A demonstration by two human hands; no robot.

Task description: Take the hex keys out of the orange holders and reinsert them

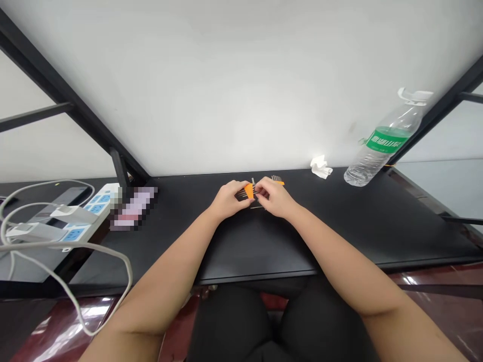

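Note:
My left hand (233,200) is closed around an orange holder (249,190) with thin metal rods through it, which look like hex keys. Close against it, my right hand (274,196) pinches at the rods' ends, its fingertips nearly meeting those of the left. A short metal piece (253,181) sticks up between the hands. On the mat just below the fingers lies a thin dark rod (257,207). Behind my right hand, partly hidden by it, is a second orange piece (280,183) with several silver rods (276,178) side by side.
A crumpled white tissue (321,167) lies near the wall, beside a large clear bottle (381,143) with a green label. At the left are a white power strip (98,207) with plugged-in chargers, looping white cables (128,266) and a blurred-out pinkish item (133,208). Black mat (256,251) covers the table.

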